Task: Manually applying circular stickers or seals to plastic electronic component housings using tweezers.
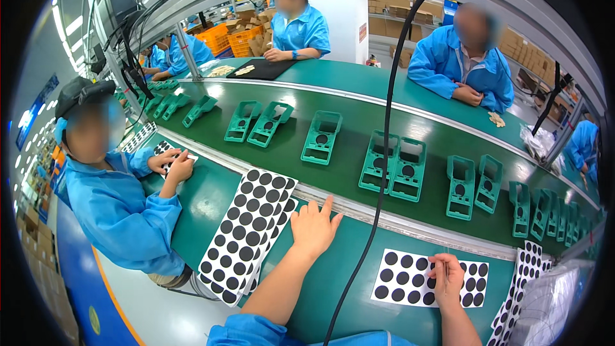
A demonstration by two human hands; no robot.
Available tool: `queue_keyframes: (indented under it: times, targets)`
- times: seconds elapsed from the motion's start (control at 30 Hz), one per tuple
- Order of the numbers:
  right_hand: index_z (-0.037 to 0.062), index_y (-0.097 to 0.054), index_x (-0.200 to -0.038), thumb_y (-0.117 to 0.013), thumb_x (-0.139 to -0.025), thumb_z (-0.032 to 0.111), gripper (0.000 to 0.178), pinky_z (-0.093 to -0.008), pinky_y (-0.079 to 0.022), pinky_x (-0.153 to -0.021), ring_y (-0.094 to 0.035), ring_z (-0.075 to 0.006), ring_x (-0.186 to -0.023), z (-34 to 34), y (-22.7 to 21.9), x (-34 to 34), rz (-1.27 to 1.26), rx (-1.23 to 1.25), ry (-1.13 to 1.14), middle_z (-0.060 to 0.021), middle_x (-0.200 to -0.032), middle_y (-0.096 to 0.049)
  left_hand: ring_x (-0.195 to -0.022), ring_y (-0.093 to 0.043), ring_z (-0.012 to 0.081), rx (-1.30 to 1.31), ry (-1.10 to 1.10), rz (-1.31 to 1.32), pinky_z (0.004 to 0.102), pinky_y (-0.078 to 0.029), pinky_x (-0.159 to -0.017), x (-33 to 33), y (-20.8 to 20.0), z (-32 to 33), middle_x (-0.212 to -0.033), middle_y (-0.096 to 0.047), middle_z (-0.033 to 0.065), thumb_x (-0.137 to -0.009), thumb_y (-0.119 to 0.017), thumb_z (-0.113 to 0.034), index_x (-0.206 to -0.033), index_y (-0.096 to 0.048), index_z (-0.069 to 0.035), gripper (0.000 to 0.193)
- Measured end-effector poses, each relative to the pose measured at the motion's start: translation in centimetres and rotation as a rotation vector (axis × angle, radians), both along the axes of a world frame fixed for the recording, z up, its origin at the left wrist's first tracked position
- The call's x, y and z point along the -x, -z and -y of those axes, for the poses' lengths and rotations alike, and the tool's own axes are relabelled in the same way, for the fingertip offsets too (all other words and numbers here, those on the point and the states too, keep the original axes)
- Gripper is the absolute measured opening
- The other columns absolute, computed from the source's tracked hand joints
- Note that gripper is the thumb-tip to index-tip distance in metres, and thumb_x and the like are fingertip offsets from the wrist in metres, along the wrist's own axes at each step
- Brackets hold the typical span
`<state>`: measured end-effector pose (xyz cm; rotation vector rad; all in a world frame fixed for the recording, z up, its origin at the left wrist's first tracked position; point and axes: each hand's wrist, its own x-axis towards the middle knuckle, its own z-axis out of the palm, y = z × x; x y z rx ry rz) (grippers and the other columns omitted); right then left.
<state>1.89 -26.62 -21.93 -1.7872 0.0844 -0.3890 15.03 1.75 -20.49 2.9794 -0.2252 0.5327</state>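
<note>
My left hand [315, 227] reaches toward the conveyor's metal edge, fingers spread and nothing in them. Beside it lies a stack of white sheets [246, 230] covered with round black stickers. My right hand [448, 275] is closed around thin metal tweezers [446, 270], pointing down over another sticker sheet [398, 279] on the green table. The hand covers part of that sheet. Beyond my left hand, green plastic housings [321, 138] ride on the green belt, several with a black disc inside. A pair of housings [409, 168] lies ahead, between my two hands.
A black cable [389, 96] hangs down across the middle of the view. More sticker sheets [522, 288] and clear plastic bags [557, 307] are at the right. A co-worker [122, 186] handles a sticker sheet at the left; other people sit across the belt [288, 99].
</note>
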Motion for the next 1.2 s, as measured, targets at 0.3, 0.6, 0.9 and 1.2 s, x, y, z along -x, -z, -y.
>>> queue_keyframes:
  times: [0.3, 0.6, 0.9, 1.2]
  targets:
    - [0.0013, -0.055, -0.091, -0.047, -0.09, 0.006, 0.009, -0.019, -0.045, -0.054, -0.056, -0.0078, -0.057, -0.5, -0.2, -0.2, -0.008, -0.028, 0.032, -0.0053, -0.08, -0.061, -0.076, -0.054, 0.0261, 0.028, 0.007, 0.025, 0.0404, -0.04, -0.063, -0.2, 0.0, -0.5, -0.082, -0.053, 0.0098, -0.084, -0.053, -0.042, -0.123, -0.051, -0.014, 0.048]
    - [0.0003, -0.054, -0.092, -0.045, -0.092, 0.006, 0.011, -0.0184, -0.042, -0.051, -0.052, -0.0072, -0.054, 0.0, 0.6, 0.1, 0.002, -0.043, 0.034, -0.0066, -0.079, -0.059, -0.07, -0.06, 0.0304, 0.226, 0.055, 0.068, 0.0414, -0.047, -0.061, -0.9, 0.3, -1.1, -0.081, -0.06, 0.0127, -0.081, -0.056, -0.034, -0.105, -0.061, -0.005, 0.037]
    - [0.0028, -0.052, -0.096, -0.042, -0.093, 0.011, 0.013, -0.0166, -0.037, -0.05, -0.047, -0.0053, -0.054, -0.3, 0.4, -0.4, -0.005, 0.007, -0.002, -0.0044, -0.079, -0.057, -0.067, -0.06, 0.0253, 0.478, 0.071, -0.04, 0.0368, -0.047, -0.06, -1.2, -0.5, -1.8, -0.079, -0.062, 0.0099, -0.08, -0.059, -0.028, -0.097, -0.065, -0.007, 0.027]
    - [0.0039, -0.058, -0.099, -0.046, -0.089, 0.006, 0.015, -0.0225, -0.046, -0.059, -0.054, -0.0111, -0.063, -0.5, -1.3, 0.4, -0.109, 0.084, 0.031, -0.0055, -0.083, -0.061, -0.048, -0.042, 0.0165, 0.908, 0.305, 0.024, 0.0301, -0.036, -0.048, -0.5, -0.6, -0.7, -0.058, -0.047, 0.007, -0.082, -0.06, -0.016, -0.066, -0.053, 0.0, 0.024]
